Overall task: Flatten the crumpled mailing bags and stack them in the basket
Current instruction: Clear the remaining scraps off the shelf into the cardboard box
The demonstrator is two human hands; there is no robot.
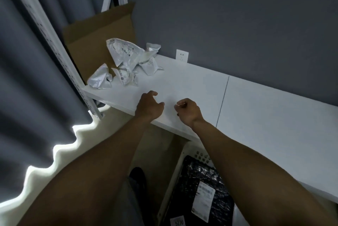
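Several crumpled white mailing bags (128,61) lie in a heap at the far left end of the white table (256,108). Both my hands hover over the table's near edge, a short way in front of the heap and touching no bag. My left hand (149,106) has its fingers spread and loosely bent. My right hand (186,111) is curled into a loose fist with nothing visible in it. On the floor below the table stands a white perforated basket (199,156), and a flattened black mailing bag (206,180) with a white label lies in it.
An open cardboard box (98,42) stands behind the heap against a white perforated shelf upright (54,52). A wall socket (182,55) sits just above the tabletop. Grey curtain (27,97) hangs at the left. A seam (222,103) splits the tabletop.
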